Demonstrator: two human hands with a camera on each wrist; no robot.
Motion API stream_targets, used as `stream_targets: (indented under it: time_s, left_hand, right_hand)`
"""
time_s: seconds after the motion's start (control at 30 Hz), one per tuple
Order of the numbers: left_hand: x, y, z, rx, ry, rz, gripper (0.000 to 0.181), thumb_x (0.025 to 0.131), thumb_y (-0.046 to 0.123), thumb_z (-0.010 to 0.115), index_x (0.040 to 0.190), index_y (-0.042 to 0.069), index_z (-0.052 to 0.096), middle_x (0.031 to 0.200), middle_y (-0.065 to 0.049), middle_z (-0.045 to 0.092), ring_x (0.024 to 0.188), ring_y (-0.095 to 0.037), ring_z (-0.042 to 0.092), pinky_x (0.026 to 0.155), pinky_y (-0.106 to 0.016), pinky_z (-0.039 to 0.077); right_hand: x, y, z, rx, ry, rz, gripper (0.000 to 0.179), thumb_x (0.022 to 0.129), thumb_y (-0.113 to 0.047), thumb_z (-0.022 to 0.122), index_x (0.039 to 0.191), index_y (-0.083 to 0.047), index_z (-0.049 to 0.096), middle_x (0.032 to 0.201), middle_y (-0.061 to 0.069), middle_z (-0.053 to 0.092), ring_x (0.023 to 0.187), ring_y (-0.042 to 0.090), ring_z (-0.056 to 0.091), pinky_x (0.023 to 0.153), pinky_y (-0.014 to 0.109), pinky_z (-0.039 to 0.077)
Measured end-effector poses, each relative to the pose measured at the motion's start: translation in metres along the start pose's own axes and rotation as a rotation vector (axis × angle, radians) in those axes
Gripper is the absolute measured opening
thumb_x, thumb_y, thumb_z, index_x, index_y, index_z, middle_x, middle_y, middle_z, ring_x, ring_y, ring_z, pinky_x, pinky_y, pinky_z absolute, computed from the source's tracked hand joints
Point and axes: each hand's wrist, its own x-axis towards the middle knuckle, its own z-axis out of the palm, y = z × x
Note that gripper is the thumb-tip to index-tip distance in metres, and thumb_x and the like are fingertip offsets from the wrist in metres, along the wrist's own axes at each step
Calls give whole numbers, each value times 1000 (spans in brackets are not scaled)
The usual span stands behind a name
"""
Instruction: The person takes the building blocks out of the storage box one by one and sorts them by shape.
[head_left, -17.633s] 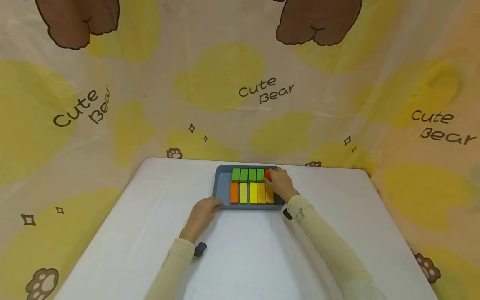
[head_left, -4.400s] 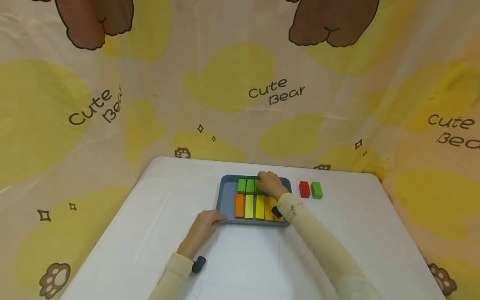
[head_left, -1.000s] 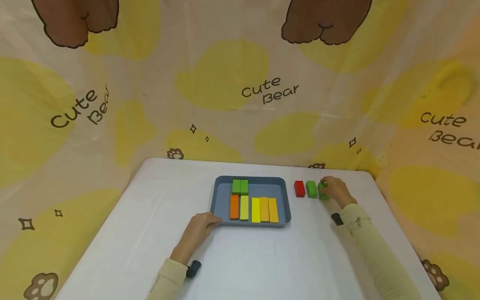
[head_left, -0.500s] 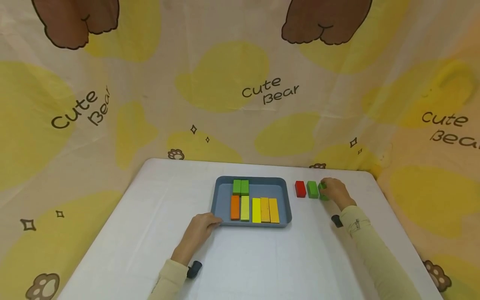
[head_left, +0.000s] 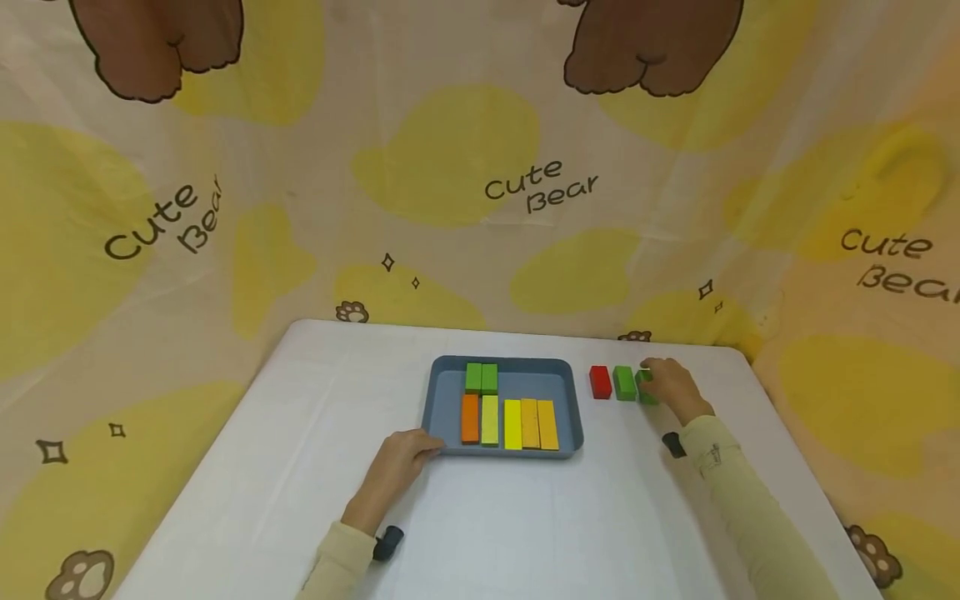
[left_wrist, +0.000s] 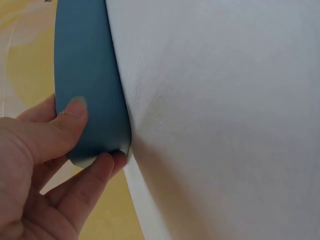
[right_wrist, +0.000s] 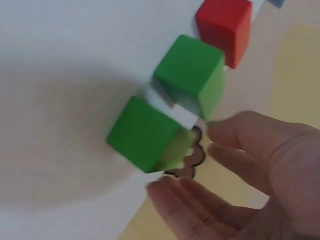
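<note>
A blue-grey tray (head_left: 536, 379) lies on the white table, and my left hand (head_left: 397, 467) holds its near left corner. In the left wrist view the thumb (left_wrist: 70, 122) lies on the tray wall (left_wrist: 92, 65), with fingers curled at the corner. To the right of the tray, a red block (head_left: 600, 382) and a green block (head_left: 624, 383) stand in a row with another green block (head_left: 647, 388). My right hand (head_left: 675, 390) is at this last one. In the right wrist view, thumb and fingers are spread apart, clear of the green block (right_wrist: 145, 135).
Inside the tray are two green blocks (head_left: 482, 378), an orange block (head_left: 469, 419), a pale yellow-green block (head_left: 490, 420), a yellow block (head_left: 513, 425) and two amber blocks (head_left: 538, 424). A printed cloth (head_left: 450, 167) hangs behind the table (head_left: 487, 533).
Since the earlier frames, the red block and two green blocks have come out of the tray into a row on the right. In the last half second, my right hand's fingers have loosened from the last green block.
</note>
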Motion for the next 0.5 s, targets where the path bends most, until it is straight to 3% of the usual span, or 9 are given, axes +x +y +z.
stream_targets:
  time_s: [0.27, 0.5]
  left_hand:
    - [-3, 0, 2, -19, 5, 3, 14, 78, 5, 79, 89, 13, 81, 79, 1, 74, 72, -13, 68, 66, -20, 56]
    - [-1, -1, 1, -33, 5, -6, 13, 79, 7, 79, 90, 14, 81, 80, 2, 74, 72, -11, 68, 66, -19, 56]
  right_hand:
    - [-9, -43, -6, 4, 119, -133, 41, 97, -16, 56, 133, 2, 55, 135, 31, 52, 123, 47, 50, 104, 63, 40]
    - [-2, -86, -2, 0, 136, -190, 38, 96, -16, 59, 131, -1, 58, 134, 27, 56, 123, 44, 53, 103, 58, 45]
